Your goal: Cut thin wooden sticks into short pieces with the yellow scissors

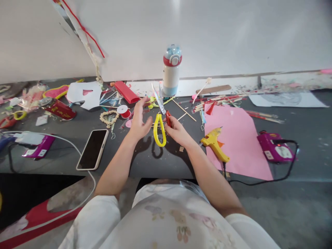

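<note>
In my right hand point(178, 132) is a pair of scissors point(162, 109), gripped by its red handle. Its yellow handle loop hangs toward me, and the silver blades point up and away with a gap between them. My left hand point(140, 121) is raised just left of the scissors, fingers and thumb spread, holding nothing. Behind the left fingers lie a red paper piece point(126, 92), a spool of red ribbon point(123, 111) and a heart-shaped beaded ring point(109, 118). Thin wooden sticks point(184, 110) are scattered beyond my right hand.
A bottle point(171, 74) stands by the wall. At right are pink paper point(241, 141), a yellow glue gun point(214, 142) on it, and a purple power strip point(277, 148). To the left lie a phone point(92, 149), a red can point(58, 108) and a white cable point(67, 140).
</note>
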`<state>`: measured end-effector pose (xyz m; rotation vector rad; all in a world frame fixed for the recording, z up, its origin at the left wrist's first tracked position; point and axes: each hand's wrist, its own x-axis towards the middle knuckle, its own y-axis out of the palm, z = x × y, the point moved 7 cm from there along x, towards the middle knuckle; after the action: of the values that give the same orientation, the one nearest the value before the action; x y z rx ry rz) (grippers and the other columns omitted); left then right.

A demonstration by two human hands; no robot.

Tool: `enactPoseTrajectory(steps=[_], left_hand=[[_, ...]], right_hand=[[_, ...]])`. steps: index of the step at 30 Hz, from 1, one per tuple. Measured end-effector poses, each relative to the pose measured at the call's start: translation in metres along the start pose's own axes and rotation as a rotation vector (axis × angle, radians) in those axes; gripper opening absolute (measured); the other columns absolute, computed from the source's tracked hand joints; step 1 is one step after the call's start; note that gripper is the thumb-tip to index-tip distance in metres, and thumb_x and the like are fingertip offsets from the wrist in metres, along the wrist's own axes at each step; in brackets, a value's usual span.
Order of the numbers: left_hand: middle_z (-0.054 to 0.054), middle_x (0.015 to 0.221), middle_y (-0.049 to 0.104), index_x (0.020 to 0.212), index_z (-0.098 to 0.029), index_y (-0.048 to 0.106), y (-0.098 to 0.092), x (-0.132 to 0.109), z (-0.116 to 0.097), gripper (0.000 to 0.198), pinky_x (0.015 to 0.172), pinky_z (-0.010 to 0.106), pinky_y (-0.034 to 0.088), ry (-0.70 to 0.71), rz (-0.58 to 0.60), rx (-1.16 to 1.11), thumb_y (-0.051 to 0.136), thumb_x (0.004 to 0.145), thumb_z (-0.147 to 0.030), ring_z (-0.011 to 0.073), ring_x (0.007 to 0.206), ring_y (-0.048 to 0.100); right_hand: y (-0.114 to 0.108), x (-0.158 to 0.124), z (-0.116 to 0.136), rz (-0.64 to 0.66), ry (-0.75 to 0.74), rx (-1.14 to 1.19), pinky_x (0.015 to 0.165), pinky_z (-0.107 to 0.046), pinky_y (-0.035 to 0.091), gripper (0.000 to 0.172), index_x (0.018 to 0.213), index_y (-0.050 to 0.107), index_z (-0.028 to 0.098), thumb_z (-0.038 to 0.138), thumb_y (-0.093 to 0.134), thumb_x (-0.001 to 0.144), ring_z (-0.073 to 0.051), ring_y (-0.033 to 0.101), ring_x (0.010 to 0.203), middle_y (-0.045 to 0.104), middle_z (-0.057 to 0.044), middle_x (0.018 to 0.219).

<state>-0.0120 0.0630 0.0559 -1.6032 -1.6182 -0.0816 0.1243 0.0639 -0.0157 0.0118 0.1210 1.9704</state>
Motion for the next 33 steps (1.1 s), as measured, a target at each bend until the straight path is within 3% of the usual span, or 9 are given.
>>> enactPoseTrajectory(steps=[3, 6, 12, 23, 29, 33], left_hand=[[0.012, 0.126, 0.05, 0.127, -0.023, 0.042, -0.006, 0.002, -0.001, 0.041, 0.092, 0.035, 0.048, 0.03, -0.063, 0.167, 0.041, 0.09, -0.039, 0.0197, 0.113, 0.053], [0.009, 0.104, 0.062, 0.108, -0.018, 0.057, -0.01, 0.002, -0.001, 0.028, 0.089, 0.034, 0.048, 0.032, -0.091, 0.295, 0.04, 0.091, -0.033, 0.0178, 0.1, 0.058], [0.001, 0.08, 0.066, 0.085, -0.018, 0.064, -0.016, 0.0, 0.003, 0.02, 0.076, 0.026, 0.048, -0.052, -0.125, 0.359, 0.048, 0.087, -0.03, 0.0131, 0.078, 0.061], [0.002, 0.073, 0.067, 0.077, -0.018, 0.064, -0.008, 0.001, 0.007, 0.024, 0.074, 0.025, 0.048, -0.048, -0.044, 0.377, 0.046, 0.088, -0.029, 0.013, 0.074, 0.062], [-0.001, 0.08, 0.069, 0.092, -0.019, 0.062, -0.014, -0.001, 0.016, 0.016, 0.069, 0.023, 0.049, -0.172, -0.117, 0.282, 0.05, 0.084, -0.025, 0.0112, 0.071, 0.063], [-0.001, 0.072, 0.067, 0.086, -0.019, 0.063, -0.012, 0.0, 0.009, 0.02, 0.069, 0.024, 0.048, -0.133, -0.061, 0.304, 0.046, 0.087, -0.029, 0.0119, 0.07, 0.062]], right_hand=[[0.0, -0.001, 0.003, -0.041, -0.052, -0.124, 0.055, -0.022, 0.029, 0.023, 0.088, 0.047, 0.019, 0.021, 0.057, 0.068, -0.006, 0.03, 0.052, 0.033, 0.009, 0.058], [0.006, -0.001, 0.002, -0.004, -0.046, -0.153, 0.054, -0.022, 0.029, 0.021, 0.083, 0.046, 0.018, 0.024, 0.059, 0.068, -0.005, 0.027, 0.051, 0.029, 0.01, 0.055], [0.013, 0.0, -0.006, 0.065, -0.039, -0.18, 0.055, -0.022, 0.032, 0.028, 0.081, 0.042, 0.02, 0.032, 0.064, 0.068, -0.005, 0.029, 0.051, 0.03, 0.011, 0.055], [0.013, -0.007, 0.0, 0.094, 0.045, -0.219, 0.053, -0.022, 0.031, 0.03, 0.083, 0.045, 0.019, 0.033, 0.067, 0.067, -0.006, 0.034, 0.056, 0.038, 0.007, 0.063], [0.02, -0.008, -0.004, 0.181, 0.121, 0.137, 0.045, -0.02, 0.021, 0.021, 0.077, 0.04, 0.02, 0.035, 0.055, 0.077, -0.005, 0.026, 0.048, 0.033, 0.007, 0.062], [0.024, -0.009, -0.007, 0.221, 0.21, 0.248, 0.041, -0.021, 0.016, 0.033, 0.072, 0.038, 0.02, 0.049, 0.051, 0.08, -0.004, 0.02, 0.044, 0.026, 0.008, 0.057]])
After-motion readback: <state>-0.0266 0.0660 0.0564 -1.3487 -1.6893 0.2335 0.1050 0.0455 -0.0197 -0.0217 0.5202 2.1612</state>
